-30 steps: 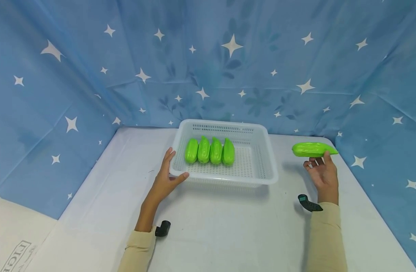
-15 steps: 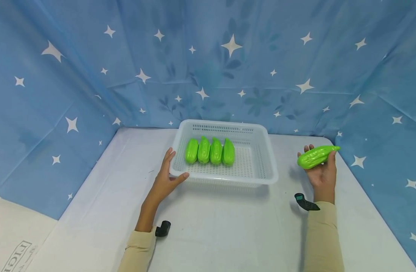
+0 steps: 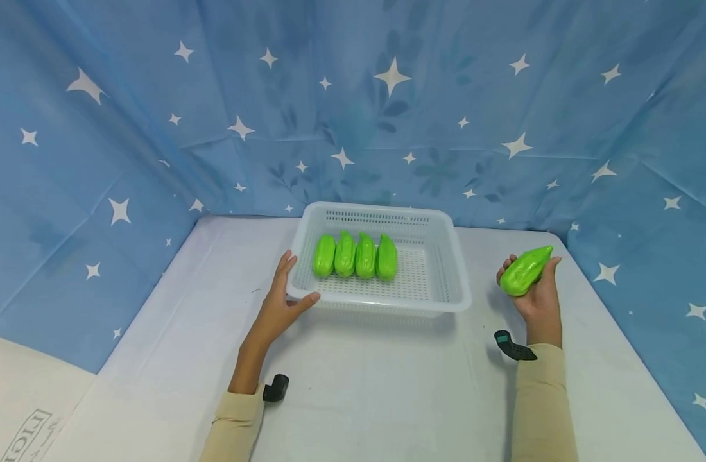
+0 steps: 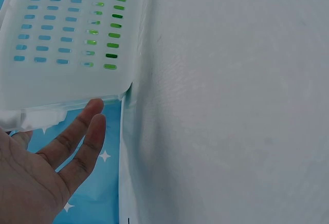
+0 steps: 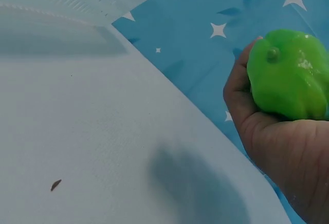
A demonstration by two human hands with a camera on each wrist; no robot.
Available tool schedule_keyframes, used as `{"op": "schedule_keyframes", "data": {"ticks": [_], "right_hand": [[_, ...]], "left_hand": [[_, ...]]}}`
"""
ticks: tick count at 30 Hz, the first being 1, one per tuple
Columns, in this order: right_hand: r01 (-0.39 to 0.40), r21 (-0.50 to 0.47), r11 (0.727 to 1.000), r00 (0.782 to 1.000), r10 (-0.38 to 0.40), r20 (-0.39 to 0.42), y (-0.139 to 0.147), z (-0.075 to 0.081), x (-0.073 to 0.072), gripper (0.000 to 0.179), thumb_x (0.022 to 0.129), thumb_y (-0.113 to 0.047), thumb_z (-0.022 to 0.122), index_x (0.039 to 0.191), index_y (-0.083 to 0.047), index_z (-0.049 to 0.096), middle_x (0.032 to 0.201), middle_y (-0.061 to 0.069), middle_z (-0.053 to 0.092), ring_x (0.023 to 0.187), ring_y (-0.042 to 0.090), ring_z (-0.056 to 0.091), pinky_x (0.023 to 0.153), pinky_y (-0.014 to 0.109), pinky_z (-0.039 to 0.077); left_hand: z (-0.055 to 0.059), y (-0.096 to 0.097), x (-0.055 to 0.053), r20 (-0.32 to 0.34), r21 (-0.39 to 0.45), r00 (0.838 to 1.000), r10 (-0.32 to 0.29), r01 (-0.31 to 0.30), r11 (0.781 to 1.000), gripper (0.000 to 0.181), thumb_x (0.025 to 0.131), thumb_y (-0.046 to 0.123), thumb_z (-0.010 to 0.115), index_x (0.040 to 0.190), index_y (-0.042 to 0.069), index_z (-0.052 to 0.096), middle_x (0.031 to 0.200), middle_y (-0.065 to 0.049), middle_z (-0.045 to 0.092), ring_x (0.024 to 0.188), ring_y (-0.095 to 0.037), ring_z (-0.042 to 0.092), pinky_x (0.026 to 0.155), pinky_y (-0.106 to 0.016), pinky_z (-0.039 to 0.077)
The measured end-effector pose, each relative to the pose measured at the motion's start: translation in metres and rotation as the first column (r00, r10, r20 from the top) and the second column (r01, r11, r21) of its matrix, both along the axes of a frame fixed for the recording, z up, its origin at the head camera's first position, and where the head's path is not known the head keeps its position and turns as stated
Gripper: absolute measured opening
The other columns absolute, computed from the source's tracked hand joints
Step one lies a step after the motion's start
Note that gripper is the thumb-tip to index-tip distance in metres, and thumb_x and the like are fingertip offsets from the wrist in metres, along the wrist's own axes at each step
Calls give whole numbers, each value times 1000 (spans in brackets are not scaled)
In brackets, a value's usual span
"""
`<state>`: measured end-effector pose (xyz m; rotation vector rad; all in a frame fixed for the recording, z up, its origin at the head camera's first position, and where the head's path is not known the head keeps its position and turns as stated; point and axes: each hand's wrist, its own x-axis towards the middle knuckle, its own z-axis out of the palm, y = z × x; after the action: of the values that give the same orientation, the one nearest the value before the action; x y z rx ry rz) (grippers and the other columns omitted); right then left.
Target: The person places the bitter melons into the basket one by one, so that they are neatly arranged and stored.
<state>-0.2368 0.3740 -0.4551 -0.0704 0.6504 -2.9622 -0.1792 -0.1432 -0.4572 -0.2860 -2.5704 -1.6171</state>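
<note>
A glossy green bitter melon [image 3: 525,271], plump at one end and tapering to a tip, lies in my right hand [image 3: 541,309], held above the table right of the basket. In the right wrist view its lobed blunt end faces the camera, and the fingers curl behind the melon [image 5: 288,75]. My left hand [image 3: 276,312] spans the near left corner of a white plastic basket [image 3: 382,303], thumb at the front rim and fingers along the left side. Seen from the left wrist, two nearly straight fingers [image 4: 85,154] reach the basket's rim. Several similar green melons [image 3: 344,255] stand in a row inside.
The basket's right half shows bare slotted floor [image 3: 413,273]. A white cloth covers the table [image 3: 376,385]. Blue star-printed curtain [image 3: 353,96] surrounds the back and sides. Black wrist-worn devices [image 3: 276,388] sit at both cuffs.
My right hand has turned palm-up, swinging the melon from sideways to a slant with its tip pointing away, and shifted slightly left. The left hand and basket stay put.
</note>
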Motion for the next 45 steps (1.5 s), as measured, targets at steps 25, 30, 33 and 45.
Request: {"op": "schedule_keyframes", "data": {"ticks": [25, 30, 33, 45], "right_hand": [[-87, -9, 996, 996, 87, -31, -7, -11, 7, 45, 106, -20, 38, 149, -34, 30, 139, 18, 45, 128, 40, 52, 103, 59, 44], [-131, 19, 991, 991, 132, -35, -5, -16, 8, 42, 104, -33, 41, 146, -31, 36, 132, 17, 54, 116, 37, 58, 94, 53, 52], [-137, 16, 990, 991, 137, 0, -5, -18, 10, 43, 103, -35, 43, 144, -28, 37, 128, 18, 54, 113, 34, 57, 91, 49, 53], [-72, 114, 991, 989, 56, 136, -7, -10, 12, 38, 104, -25, 45, 140, -31, 32, 124, 7, 44, 105, 29, 57, 85, 44, 52]], "left_hand": [[-1, 0, 1, 12, 12, 1000, -1, 1, 1000, 92, 88, 43, 71, 157, 26, 13, 164, 15, -3, 139, -28, 39, 95, -49, 53], [1, -1, 1, 6, 8, 1000, -4, 3, 1000, 92, 88, 42, 71, 157, 25, 13, 164, 14, -3, 139, -29, 39, 94, -48, 54], [0, -1, 1, 4, 7, 1000, -8, 8, 1000, 92, 88, 42, 71, 157, 25, 13, 165, 13, -3, 140, -30, 39, 94, -48, 54], [-1, -2, -1, 0, 7, 1000, 2, -2, 1000, 92, 87, 43, 71, 157, 26, 14, 165, 10, -2, 140, -30, 39, 94, -48, 54]]}}
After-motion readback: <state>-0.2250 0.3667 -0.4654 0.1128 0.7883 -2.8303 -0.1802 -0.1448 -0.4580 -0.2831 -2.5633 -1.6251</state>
